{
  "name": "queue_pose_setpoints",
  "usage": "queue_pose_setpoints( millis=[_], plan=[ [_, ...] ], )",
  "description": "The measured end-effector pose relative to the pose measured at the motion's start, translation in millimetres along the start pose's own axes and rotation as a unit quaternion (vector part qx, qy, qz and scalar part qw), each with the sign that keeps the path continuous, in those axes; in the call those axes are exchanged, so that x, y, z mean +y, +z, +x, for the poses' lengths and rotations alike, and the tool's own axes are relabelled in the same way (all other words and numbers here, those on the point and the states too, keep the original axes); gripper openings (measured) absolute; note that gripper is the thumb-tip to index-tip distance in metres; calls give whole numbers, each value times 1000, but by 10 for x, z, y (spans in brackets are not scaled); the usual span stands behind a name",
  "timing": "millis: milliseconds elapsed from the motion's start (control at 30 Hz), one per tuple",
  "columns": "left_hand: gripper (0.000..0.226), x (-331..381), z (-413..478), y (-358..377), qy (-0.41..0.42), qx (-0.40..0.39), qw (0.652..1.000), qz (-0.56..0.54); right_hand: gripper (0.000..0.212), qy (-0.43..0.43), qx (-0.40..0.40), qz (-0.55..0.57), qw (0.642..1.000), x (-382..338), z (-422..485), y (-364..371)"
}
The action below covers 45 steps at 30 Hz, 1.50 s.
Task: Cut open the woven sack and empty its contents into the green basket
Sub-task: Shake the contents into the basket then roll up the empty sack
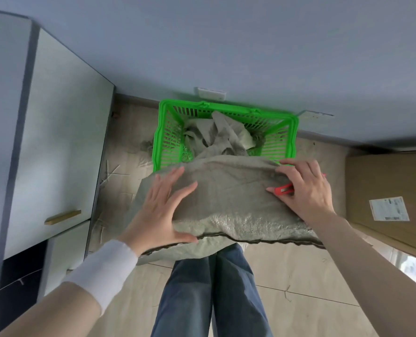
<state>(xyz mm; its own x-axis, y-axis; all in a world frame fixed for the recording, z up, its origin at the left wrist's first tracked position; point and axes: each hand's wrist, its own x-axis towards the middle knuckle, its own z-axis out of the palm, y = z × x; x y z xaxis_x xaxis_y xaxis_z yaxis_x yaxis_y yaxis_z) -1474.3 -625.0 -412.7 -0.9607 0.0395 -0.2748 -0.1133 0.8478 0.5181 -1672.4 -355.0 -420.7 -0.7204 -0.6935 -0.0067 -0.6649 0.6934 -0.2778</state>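
Note:
A grey-green woven sack [226, 198] lies in front of me, its far end draped over the near rim of the green basket [168, 132]. Crumpled grey cloth [224, 137] fills the basket. My left hand [163, 210] lies flat on the sack's left side, fingers spread, thumb at the near seam. My right hand [304, 188] presses on the sack's right side with fingers over its far edge, and a red cutter [283, 190] is held under the palm against the thumb.
A white cabinet [56, 147] with a brass handle stands on the left. On the right sits a cardboard box [384, 190] with a label. The blue wall [226, 45] is just behind the basket. My legs in jeans [214, 295] are below the sack on the tiled floor.

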Motion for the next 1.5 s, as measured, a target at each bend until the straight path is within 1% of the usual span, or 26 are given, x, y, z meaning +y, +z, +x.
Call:
queue_pose_setpoints(
  millis=[67,133,200,267,333,433,467,567,600,633,700,800,867,967,1000,1033,1100,1167,1200,1267,1333,1367,1400,1433,1467,1500],
  plan=[
    [103,-10,-88,123,5,-2,1000,12,36,-8,8,-4,1000,-10,19,25],
    [92,-27,-77,237,-15,32,999,8,30,-7,20,-7,1000,-8,50,50],
    [81,-39,18,271,-30,68,997,-7,31,9,25,-3,1000,7,95,60],
    [69,-30,158,238,-33,91,995,-21,40,23,15,12,1000,-6,104,57],
    [53,-20,323,170,-41,106,993,-21,54,10,-21,33,999,-68,70,56],
    [45,-39,554,65,-54,76,995,-33,70,-13,-82,59,995,-148,-61,103],
    [47,-54,618,46,-58,61,996,-42,66,-10,-77,58,995,-145,-82,124],
    [50,-33,782,-4,-68,28,996,-50,29,20,-19,68,997,-103,-33,171],
    [48,20,831,-47,-80,24,995,-53,26,33,-4,75,997,-116,28,131],
    [44,106,855,-117,-94,27,993,-62,30,54,6,80,995,-144,78,55],
    [38,322,796,-293,-113,57,987,-99,30,86,31,97,991,-255,57,-213],
    [40,691,535,-641,-100,143,970,-168,8,119,74,149,979,-550,-177,-725],
    [40,856,434,-773,-88,177,961,-192,11,190,52,192,961,-719,-312,-944],
    [29,1077,554,-961,-139,142,957,-213,32,352,-32,244,903,-902,-202,-1145],
    [26,1142,610,-1031,-156,148,949,-230,37,373,-21,263,890,-959,-144,-1240],
    [25,1189,682,-1102,-171,170,938,-251,39,384,17,287,878,-1008,-60,-1325],
    [25,1237,828,-1207,-202,178,924,-271,36,421,65,334,841,-1052,82,-1425],
    [29,1246,934,-1224,-230,134,929,-257,29,470,14,361,806,-1072,160,-1431],
    [30,1250,978,-1230,-242,127,928,-254,27,482,-7,369,794,-1066,191,-1432],
    [29,1289,1080,-1266,-257,157,915,-267,21,460,11,423,781,-1087,311,-1500],
    [28,1359,1155,-1348,-262,199,890,-316,20,398,2,467,789,-1207,423,-1508],
    [28,1414,1172,-1361,-256,182,880,-356,27,375,-22,482,791,-1281,454,-1485],
    [28,1450,1166,-1364,-252,142,872,-394,25,369,-41,488,790,-1346,481,-1442],
    [27,1464,1124,-1361,-249,85,865,-428,18,389,-43,493,777,-1379,511,-1394],
    [27,1453,1083,-1349,-240,39,854,-460,15,431,-25,502,749,-1363,549,-1366],
    [27,1395,1032,-1349,-234,34,835,-497,17,477,4,510,716,-1302,585,-1340]
  ],
)
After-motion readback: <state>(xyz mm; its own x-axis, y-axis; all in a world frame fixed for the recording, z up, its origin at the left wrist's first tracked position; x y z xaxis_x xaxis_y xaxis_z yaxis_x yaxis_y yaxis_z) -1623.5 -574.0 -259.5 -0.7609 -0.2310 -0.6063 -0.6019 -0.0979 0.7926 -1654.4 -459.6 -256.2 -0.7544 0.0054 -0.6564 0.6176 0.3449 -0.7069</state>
